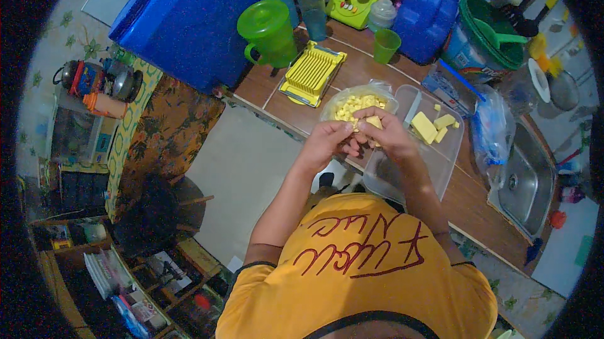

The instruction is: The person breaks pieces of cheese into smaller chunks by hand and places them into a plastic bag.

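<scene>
My left hand (pixel 329 140) and my right hand (pixel 391 134) meet over the counter's front edge, fingers closed on a small pale yellow piece (pixel 374 122) that looks like cheese. Just beyond them stands a bowl with clear plastic (pixel 329 111) around it, heaped with small yellow cubes (pixel 356 105). To the right, a clear plastic tub (pixel 408 183) lies under my right wrist. Inside it are a thick yellow slab (pixel 424 127), several smaller chunks (pixel 444 121) and what looks like a knife blade (pixel 413 107). My fingers partly hide the held piece.
A yellow slicer (pixel 313 73) rests left of the bowl. Behind stand a green lidded pitcher (pixel 270 34), a green cup (pixel 385 46) and blue containers (pixel 426 15). A plastic bag (pixel 493 133) lies beside the metal sink (pixel 527 178) at right.
</scene>
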Motion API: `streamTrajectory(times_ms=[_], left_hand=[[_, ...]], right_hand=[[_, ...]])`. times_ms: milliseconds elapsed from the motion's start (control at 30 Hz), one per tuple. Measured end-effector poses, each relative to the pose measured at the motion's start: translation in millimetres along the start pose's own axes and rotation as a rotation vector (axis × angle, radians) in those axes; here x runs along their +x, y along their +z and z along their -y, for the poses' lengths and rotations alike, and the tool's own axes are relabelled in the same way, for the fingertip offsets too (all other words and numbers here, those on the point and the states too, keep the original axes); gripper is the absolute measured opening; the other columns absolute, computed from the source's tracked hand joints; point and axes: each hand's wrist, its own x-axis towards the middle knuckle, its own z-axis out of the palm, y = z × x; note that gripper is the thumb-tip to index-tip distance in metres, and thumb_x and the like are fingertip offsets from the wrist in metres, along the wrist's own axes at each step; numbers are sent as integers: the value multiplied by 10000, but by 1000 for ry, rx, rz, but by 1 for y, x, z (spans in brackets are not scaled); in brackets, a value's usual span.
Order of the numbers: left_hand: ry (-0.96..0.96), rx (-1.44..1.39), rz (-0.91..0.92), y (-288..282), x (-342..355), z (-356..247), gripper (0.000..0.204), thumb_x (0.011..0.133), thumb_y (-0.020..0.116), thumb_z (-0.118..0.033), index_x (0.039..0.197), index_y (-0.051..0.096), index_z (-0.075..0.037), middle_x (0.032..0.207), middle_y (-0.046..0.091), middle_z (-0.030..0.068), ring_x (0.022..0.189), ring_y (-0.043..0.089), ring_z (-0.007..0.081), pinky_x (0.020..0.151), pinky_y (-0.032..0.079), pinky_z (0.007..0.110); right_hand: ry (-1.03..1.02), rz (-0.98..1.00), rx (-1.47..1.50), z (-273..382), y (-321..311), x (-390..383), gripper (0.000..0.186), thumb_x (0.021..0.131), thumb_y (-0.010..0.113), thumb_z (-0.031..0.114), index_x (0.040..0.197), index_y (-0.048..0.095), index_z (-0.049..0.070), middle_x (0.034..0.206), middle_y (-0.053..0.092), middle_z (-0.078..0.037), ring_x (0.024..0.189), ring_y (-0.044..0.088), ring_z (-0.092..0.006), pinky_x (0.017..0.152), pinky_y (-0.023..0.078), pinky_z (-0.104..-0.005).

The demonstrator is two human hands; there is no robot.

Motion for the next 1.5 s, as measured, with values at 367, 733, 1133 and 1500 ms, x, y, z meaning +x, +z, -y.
streamTrajectory(times_ms=[367, 733, 1133, 1500], left_hand=[[61, 246, -53, 3, -3, -9, 186, 872, 583, -163, 959, 618, -3, 845, 655, 60, 674, 615, 102, 646, 515, 234], [39, 197, -68, 5, 0, -8, 260, 879, 569, -170, 1069, 599, 4, 876, 651, 55, 678, 591, 100, 661, 505, 240], [117, 178, -206, -4, 3, -3, 248, 816, 638, -99, 1043, 613, -2, 773, 623, 39, 633, 573, 111, 606, 483, 244], [118, 103, -206, -5, -2, -2, 263, 821, 606, -47, 1080, 603, 0, 789, 630, 57, 633, 577, 121, 616, 496, 250]], right_hand=[[30, 9, 135, -1, 3, 5, 197, 843, 618, 190, 980, 578, 56, 780, 594, -4, 600, 516, -49, 479, 395, -175], [64, -70, 358, -13, -7, 13, 247, 883, 558, 252, 1024, 573, 51, 824, 615, -30, 673, 574, -88, 489, 440, -207], [69, -74, 393, -24, -16, 18, 262, 831, 609, 180, 1070, 564, 82, 906, 609, -15, 720, 568, -90, 484, 446, -203], [24, -74, 317, -25, -14, 17, 299, 800, 654, 142, 1075, 553, 81, 947, 593, 4, 766, 564, -89, 529, 441, -207]])
